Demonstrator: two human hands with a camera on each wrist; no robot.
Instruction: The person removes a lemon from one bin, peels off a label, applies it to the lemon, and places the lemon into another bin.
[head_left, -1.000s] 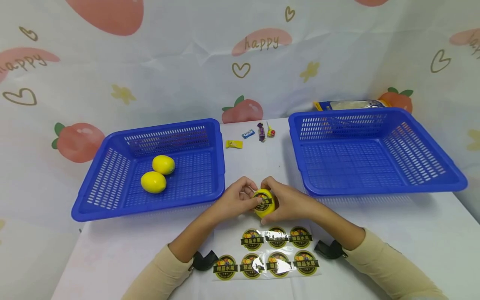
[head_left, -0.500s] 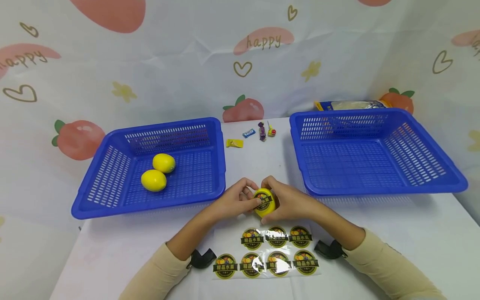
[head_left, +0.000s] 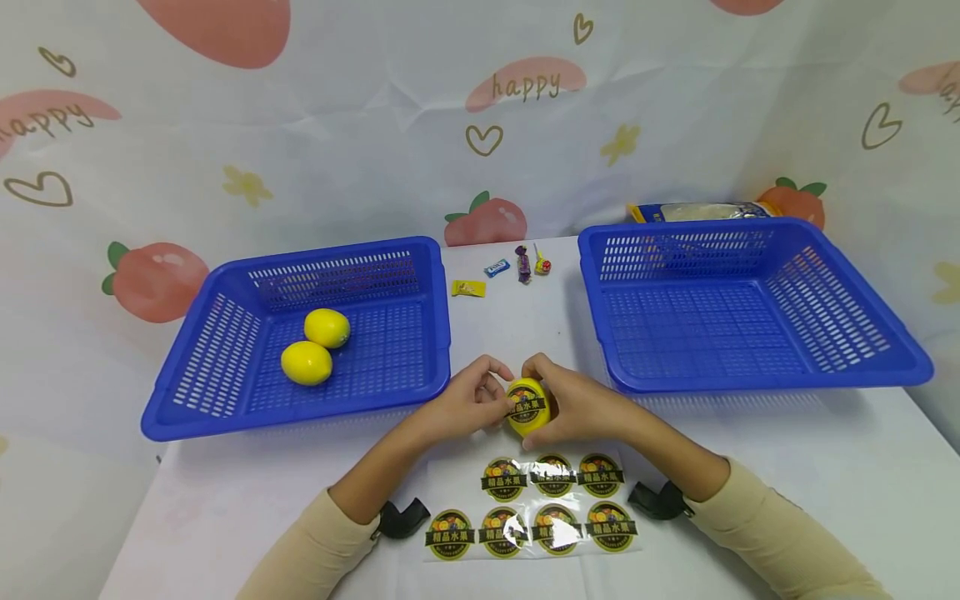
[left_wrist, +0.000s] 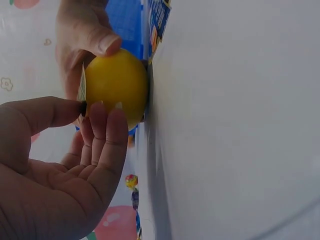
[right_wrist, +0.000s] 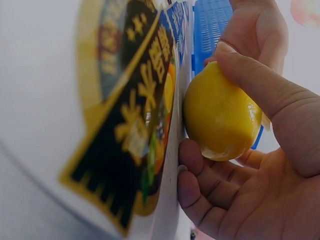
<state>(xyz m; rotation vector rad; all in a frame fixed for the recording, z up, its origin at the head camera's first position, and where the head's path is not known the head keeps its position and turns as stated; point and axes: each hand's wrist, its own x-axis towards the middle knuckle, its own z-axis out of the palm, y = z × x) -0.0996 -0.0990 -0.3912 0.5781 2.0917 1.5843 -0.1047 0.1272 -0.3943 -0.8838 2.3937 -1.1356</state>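
Just beyond the sticker sheet (head_left: 453, 487), both hands meet at a yellow lemon (head_left: 536, 428). My right hand (head_left: 581, 406) grips it from the right, thumb near and fingers on the far side, as the right wrist view also shows. A round black-and-gold sticker (head_left: 528, 402) covers the lemon's upper face. At its left end my left hand (head_left: 468, 402) pinches the sticker's dark edge with the thumb, its other fingertips against the lemon's side (left_wrist: 122, 82). In the left wrist view the sticker (left_wrist: 82, 85) stands slightly off the peel at its edge.
A blue basket (head_left: 432, 317) at left holds two lemons (head_left: 307, 363). Another blue basket (head_left: 750, 387) stands at right, a packaged bag (head_left: 705, 212) behind it. Wrapped candies (head_left: 468, 288) and a lollipop (head_left: 542, 266) lie between the baskets. Several round stickers (head_left: 611, 525) sit on the sheet.
My left thumb has drawn back left from the sticker's face to its edge, baring more of the print. The right hand keeps its grip on the lemon.
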